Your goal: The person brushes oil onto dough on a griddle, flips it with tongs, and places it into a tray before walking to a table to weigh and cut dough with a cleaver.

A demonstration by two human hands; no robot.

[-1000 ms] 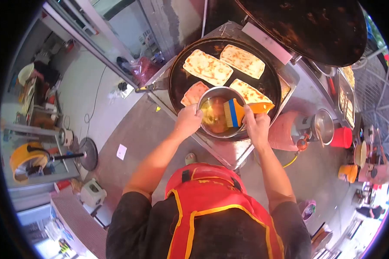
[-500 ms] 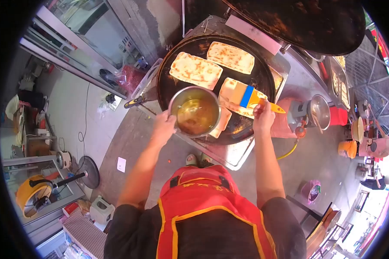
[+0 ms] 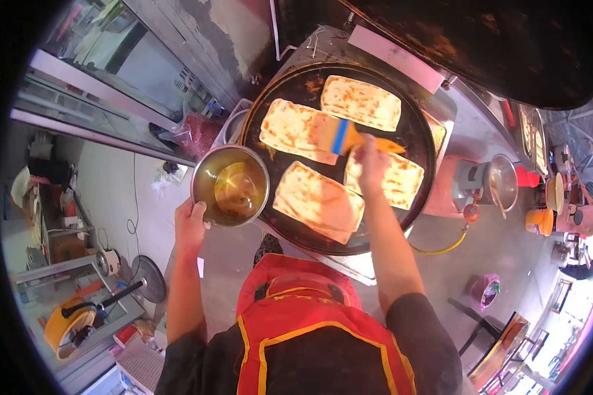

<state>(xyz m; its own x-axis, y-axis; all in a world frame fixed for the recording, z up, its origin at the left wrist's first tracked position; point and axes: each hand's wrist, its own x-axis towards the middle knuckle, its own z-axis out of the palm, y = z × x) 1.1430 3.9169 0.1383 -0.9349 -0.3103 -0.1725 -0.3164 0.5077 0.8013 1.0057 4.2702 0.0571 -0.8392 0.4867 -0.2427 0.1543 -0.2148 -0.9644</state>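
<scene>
My left hand (image 3: 191,224) grips the rim of a metal bowl (image 3: 265,191) holding yellowish oil (image 3: 238,187), left of the griddle's front edge. In my right hand (image 3: 370,161) is a pastry brush (image 3: 375,143) with a yellow handle and a blue band. Its bristles are over the right end of the left flatbread (image 3: 290,125); whether they touch cannot be made out. Several browned rectangular flatbreads lie on the round black griddle (image 3: 415,112): one at the back (image 3: 362,102), one in front (image 3: 316,201), and one at the right (image 3: 402,178), partly behind my right hand.
A large dark lid (image 3: 481,46) is raised behind the griddle. To the right stand a metal bowl (image 3: 501,174) with a utensil in it and a yellow hose (image 3: 441,250). Glass sliding panels (image 3: 92,85) and a fan (image 3: 148,276) are at the left.
My left hand has carried the bowl left, away from over the griddle, uncovering the front flatbread. My right hand has moved the brush left, from the right flatbread to the left one.
</scene>
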